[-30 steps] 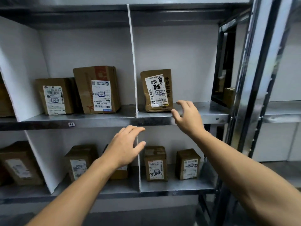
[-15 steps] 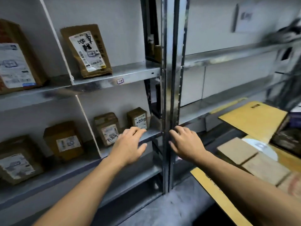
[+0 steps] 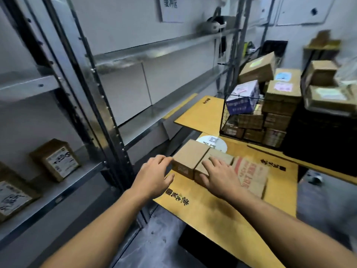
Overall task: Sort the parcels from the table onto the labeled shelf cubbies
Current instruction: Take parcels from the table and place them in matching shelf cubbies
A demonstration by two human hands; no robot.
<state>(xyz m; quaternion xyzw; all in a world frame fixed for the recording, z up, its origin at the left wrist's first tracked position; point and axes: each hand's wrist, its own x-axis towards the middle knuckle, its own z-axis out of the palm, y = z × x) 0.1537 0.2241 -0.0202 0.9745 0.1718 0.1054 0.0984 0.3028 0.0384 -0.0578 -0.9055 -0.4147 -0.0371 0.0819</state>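
Observation:
Two small cardboard parcels stand side by side on the yellow table (image 3: 216, 219). My right hand (image 3: 220, 176) lies flat on top of the right parcel (image 3: 220, 158), fingers spread. My left hand (image 3: 154, 176) hovers open just left of the left parcel (image 3: 190, 156), its fingertips near the box's corner. A brown paper parcel with red print (image 3: 251, 176) lies to the right of the boxes. The metal shelf (image 3: 63, 192) on the left holds labelled parcels (image 3: 56, 160).
A wire basket (image 3: 224, 122) full of boxes and stacked cartons (image 3: 280, 97) stand at the back of the table. A white round disc (image 3: 212, 143) lies behind the two parcels. Shelf uprights (image 3: 108, 120) stand between the shelf and the table. Grey floor lies below.
The view has swung right from the shelf cubbies to the table. Both hands have moved from the shelf down to the two parcels, the right one coming to rest on a box.

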